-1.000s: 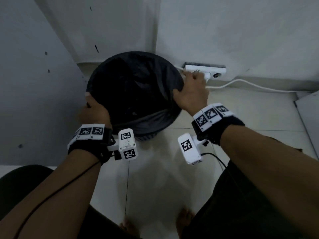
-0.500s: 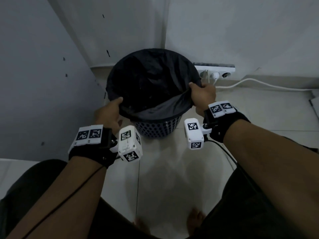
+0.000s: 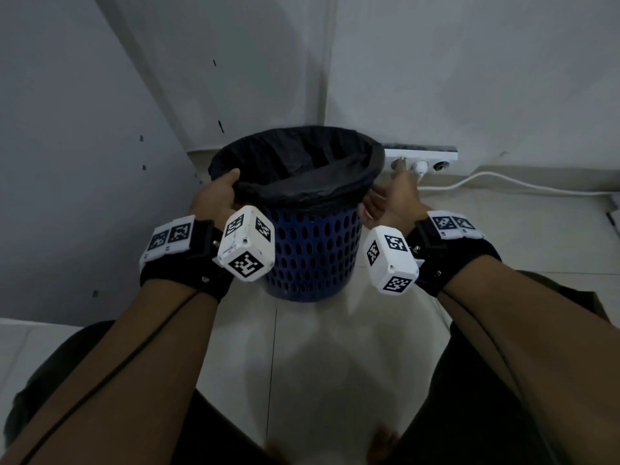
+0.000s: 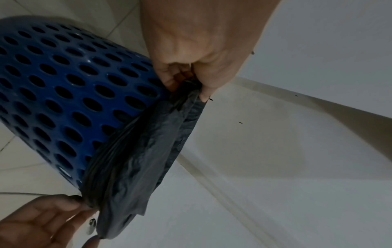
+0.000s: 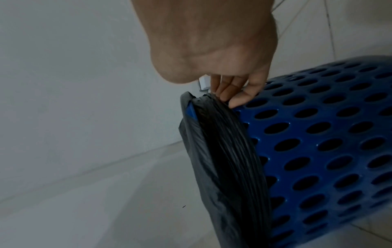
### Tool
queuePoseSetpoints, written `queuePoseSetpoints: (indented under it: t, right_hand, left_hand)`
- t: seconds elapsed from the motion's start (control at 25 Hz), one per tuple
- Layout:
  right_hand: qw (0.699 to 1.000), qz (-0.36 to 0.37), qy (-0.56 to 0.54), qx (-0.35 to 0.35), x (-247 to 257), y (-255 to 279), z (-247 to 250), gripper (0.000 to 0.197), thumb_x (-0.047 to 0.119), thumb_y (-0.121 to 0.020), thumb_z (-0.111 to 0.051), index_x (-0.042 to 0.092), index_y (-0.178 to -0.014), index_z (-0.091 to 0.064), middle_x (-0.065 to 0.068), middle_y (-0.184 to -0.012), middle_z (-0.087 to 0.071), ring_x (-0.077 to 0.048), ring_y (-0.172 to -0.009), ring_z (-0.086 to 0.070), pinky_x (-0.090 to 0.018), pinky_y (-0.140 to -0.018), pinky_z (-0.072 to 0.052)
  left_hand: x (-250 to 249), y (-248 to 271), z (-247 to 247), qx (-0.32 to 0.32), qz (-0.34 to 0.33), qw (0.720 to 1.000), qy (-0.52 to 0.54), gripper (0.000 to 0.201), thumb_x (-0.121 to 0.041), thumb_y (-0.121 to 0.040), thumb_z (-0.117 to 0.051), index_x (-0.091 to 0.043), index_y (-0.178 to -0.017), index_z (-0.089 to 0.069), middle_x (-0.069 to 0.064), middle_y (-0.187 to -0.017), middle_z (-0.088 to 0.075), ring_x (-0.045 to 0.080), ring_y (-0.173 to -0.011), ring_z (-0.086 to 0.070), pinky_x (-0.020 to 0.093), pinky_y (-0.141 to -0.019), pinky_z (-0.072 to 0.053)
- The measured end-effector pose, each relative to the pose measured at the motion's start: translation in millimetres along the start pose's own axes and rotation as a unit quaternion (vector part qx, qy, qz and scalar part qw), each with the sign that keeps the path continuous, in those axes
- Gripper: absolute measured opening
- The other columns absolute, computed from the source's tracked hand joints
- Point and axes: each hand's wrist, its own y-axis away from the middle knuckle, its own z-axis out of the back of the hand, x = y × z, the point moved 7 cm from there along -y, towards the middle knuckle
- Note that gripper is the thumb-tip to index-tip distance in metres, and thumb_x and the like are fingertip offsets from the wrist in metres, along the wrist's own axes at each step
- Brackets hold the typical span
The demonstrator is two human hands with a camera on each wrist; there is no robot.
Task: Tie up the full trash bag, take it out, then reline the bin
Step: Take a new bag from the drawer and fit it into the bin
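A blue perforated bin (image 3: pixel 312 256) stands on the floor in the wall corner, lined with a black trash bag (image 3: pixel 302 193) whose edge is folded over the rim. My left hand (image 3: pixel 214 199) is at the bin's left rim; in the left wrist view the left hand (image 4: pixel 186 75) pinches a bunched fold of the bag (image 4: pixel 137 151) beside the bin (image 4: pixel 63 87). My right hand (image 3: pixel 392 196) is at the right rim. In the right wrist view the right hand (image 5: pixel 231 94) has straight fingers touching the bag's rolled edge (image 5: pixel 222 151) on the bin (image 5: pixel 318 142).
A white power strip (image 3: pixel 422 159) with a plug and a white cable (image 3: pixel 503 186) lies on the floor just behind the right hand. A grey panel (image 3: pixel 84 162) stands close on the left. Pale floor tiles (image 3: pixel 318 364) lie between the bin and my feet.
My view has drawn back and the bin's blue side now shows. Both hands have dropped to the rim's outer sides. The right hand has gone from gripping the bag's edge to touching it.
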Motion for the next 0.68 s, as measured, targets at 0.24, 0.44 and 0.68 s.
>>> queuePoseSetpoints:
  t: [0.24,0.44,0.68]
  right_hand:
    - [0.998,-0.051,-0.005,0.039,-6.0,12.3,-16.9,0.022,0.016,-0.096,-0.056,0.012,-0.075,-0.056,0.001,-0.077,-0.052,-0.009,-0.069,-0.051,-0.024,-0.068,-0.050]
    - [0.997,-0.061,0.019,0.042,-7.6,21.9,-21.9,0.029,0.016,-0.096,-0.059,0.011,-0.067,-0.055,0.001,-0.074,-0.052,-0.009,-0.071,-0.051,-0.029,-0.071,-0.051]
    - [0.997,-0.016,-0.060,0.041,-12.9,26.0,-25.7,0.027,0.007,-0.102,-0.043,0.010,-0.077,-0.053,0.000,-0.067,-0.049,-0.006,-0.059,-0.044,-0.018,-0.059,-0.048]
  left_hand:
    - [1.7,-8.5,18.6,-0.028,-0.024,0.999,0.016,0.055,-0.038,-0.099,-0.055,-0.007,-0.143,-0.047,0.019,-0.134,-0.059,0.034,-0.110,-0.065,0.041,-0.047,-0.058]
    - [3.8,21.1,2.6,-0.014,-0.030,0.998,0.047,0.049,-0.031,-0.105,-0.046,-0.005,-0.145,-0.043,0.017,-0.142,-0.053,0.029,-0.083,-0.062,0.033,-0.035,-0.052]
    - [3.6,32.5,1.5,-0.098,-0.031,0.992,-0.067,0.051,-0.032,-0.108,-0.033,-0.003,-0.149,-0.033,0.015,-0.152,-0.041,0.032,-0.127,-0.050,0.029,-0.081,-0.049]
